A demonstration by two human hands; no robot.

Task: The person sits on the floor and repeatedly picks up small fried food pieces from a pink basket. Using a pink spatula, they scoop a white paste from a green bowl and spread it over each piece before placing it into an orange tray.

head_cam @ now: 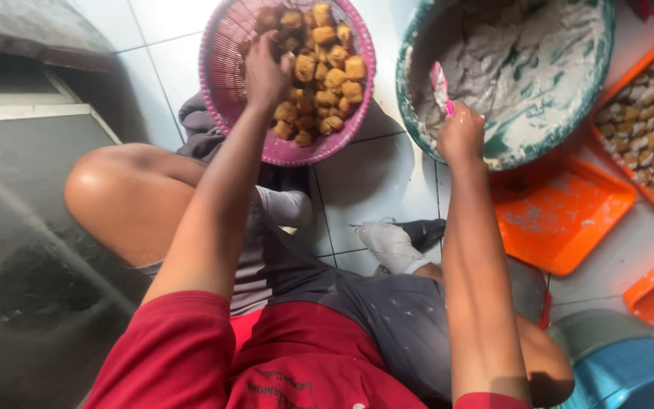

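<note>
**Both hands out over basket and basin**

The left hand (266, 72) reaches into the pink woven basket (225, 76), fingers curled down among the golden fried tofu puffs (327, 76) — whether a puff is already pinched under the fingertips I cannot tell. The puffs lie heaped just beyond and right of those fingers. They look light, spongy and a bit oily, so a soft pinch across the flat sides should suit; squeezing hard would likely crush one. The right hand (459, 136) is closed in a fist on a small pink-and-white scraper (440, 87), its blade standing up past the knuckles over the rim of the green basin (562, 136) smeared with pale paste — sticky stuff, by the look
</note>
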